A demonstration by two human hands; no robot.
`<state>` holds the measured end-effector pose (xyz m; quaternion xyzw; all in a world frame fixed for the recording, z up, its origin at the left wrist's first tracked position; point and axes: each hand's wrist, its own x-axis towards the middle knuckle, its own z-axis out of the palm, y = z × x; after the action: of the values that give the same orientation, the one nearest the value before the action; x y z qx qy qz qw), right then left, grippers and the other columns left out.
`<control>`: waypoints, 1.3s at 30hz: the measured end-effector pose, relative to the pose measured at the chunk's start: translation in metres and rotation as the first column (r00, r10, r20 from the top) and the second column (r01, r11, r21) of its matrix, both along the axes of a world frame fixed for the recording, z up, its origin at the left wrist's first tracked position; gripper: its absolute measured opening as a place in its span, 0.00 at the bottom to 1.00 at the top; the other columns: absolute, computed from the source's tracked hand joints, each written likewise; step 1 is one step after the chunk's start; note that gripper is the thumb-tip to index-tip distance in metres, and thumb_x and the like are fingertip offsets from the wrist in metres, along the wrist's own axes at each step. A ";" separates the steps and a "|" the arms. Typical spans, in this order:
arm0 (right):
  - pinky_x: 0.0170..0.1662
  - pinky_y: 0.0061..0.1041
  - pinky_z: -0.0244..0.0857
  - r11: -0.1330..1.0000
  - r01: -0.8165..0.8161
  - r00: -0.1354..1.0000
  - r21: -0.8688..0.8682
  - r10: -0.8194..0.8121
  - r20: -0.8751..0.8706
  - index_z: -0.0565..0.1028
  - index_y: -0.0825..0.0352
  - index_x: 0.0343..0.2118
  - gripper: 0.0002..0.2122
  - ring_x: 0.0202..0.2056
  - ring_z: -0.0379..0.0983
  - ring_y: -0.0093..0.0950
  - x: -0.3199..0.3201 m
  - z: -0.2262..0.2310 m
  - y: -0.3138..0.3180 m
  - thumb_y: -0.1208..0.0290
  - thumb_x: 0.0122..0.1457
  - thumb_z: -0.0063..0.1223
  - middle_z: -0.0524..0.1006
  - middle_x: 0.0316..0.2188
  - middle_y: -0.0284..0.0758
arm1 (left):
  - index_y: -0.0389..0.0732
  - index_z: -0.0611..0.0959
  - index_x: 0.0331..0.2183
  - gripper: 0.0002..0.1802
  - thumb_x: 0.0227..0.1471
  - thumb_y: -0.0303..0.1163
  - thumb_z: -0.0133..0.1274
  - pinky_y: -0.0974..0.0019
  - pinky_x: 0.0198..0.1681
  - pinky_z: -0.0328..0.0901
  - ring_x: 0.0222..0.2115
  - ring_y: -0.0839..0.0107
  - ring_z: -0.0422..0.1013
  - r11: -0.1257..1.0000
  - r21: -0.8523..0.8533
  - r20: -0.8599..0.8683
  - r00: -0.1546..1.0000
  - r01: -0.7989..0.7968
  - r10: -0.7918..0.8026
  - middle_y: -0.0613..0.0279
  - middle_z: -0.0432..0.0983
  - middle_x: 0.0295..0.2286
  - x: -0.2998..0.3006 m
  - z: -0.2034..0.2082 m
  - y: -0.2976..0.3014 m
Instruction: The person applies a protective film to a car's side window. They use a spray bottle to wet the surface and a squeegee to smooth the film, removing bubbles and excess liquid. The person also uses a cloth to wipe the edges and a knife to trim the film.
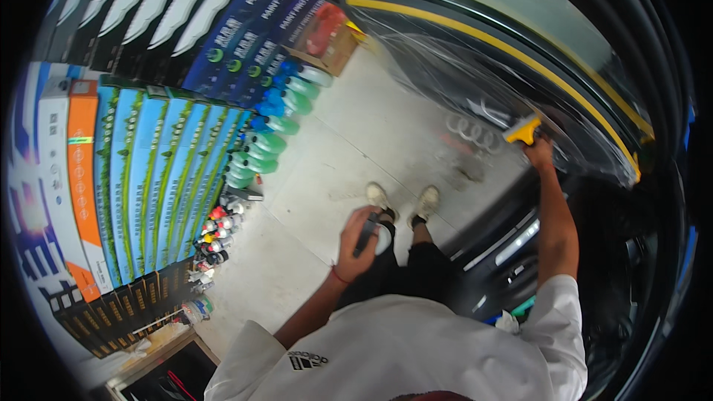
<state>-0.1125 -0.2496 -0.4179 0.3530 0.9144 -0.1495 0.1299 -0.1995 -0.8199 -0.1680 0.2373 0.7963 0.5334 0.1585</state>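
In my right hand (539, 151), on the outstretched right arm, is a yellow squeegee (524, 131), with its blade at the lower part of a clear plastic film (423, 67). That film hangs wrinkled along a dark vehicle panel (468, 48), below a yellow strip (512, 47). Lower and nearer my body, my left hand (355, 246) is closed around what looks like a spray bottle (366, 233), with a black top and a pale round body. Its lower part is hidden by the hand and my leg.
Boxes (152, 171) are stacked along the left. Beside them stand several green-filled bottles (264, 145) and smaller bottles (217, 230). An open cardboard box (334, 44) sits at the back. My shoes (425, 200) are on the pale floor (319, 163). Dark car interior trim (505, 238) lies to the right.
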 end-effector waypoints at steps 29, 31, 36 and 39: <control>0.67 0.43 0.52 0.998 -0.038 0.956 0.056 0.053 -0.288 0.83 0.65 0.46 0.18 0.63 0.59 0.50 0.024 -0.024 0.003 0.73 0.49 0.63 0.69 0.62 0.46 | 0.24 0.76 0.50 0.19 0.56 0.19 0.50 0.54 0.62 0.63 0.59 0.48 0.69 0.959 0.175 -0.282 0.922 -0.224 0.267 0.43 0.71 0.52 -0.083 0.051 0.000; 0.67 0.43 0.52 0.998 -0.063 0.967 0.017 0.065 -0.245 0.82 0.66 0.46 0.18 0.63 0.59 0.50 0.015 -0.014 0.000 0.73 0.49 0.63 0.68 0.63 0.45 | 0.26 0.76 0.51 0.20 0.55 0.19 0.51 0.53 0.62 0.63 0.59 0.49 0.69 0.944 0.213 -0.312 0.898 -0.251 0.309 0.43 0.72 0.51 -0.098 0.060 0.001; 0.69 0.43 0.48 0.992 -0.006 0.961 0.126 0.041 -0.275 0.81 0.66 0.49 0.19 0.64 0.59 0.50 0.039 -0.055 0.030 0.71 0.53 0.63 0.67 0.63 0.48 | 0.26 0.77 0.50 0.21 0.52 0.17 0.49 0.55 0.62 0.62 0.57 0.52 0.70 0.969 0.214 -0.446 0.870 -0.122 0.208 0.45 0.72 0.51 -0.158 0.067 0.004; 0.70 0.44 0.50 0.985 0.058 0.975 0.163 -0.021 -0.223 0.80 0.67 0.51 0.21 0.65 0.57 0.53 0.018 -0.052 0.003 0.73 0.51 0.65 0.66 0.64 0.52 | 0.26 0.77 0.50 0.22 0.52 0.18 0.49 0.58 0.60 0.64 0.55 0.56 0.72 0.978 0.177 -0.474 0.861 -0.111 0.184 0.46 0.74 0.50 -0.184 0.074 0.002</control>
<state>-0.0944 -0.2467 -0.4700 0.3621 0.9253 -0.1125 -0.0056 -0.3833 -0.8179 -0.0941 0.3133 0.7859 0.5224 -0.1063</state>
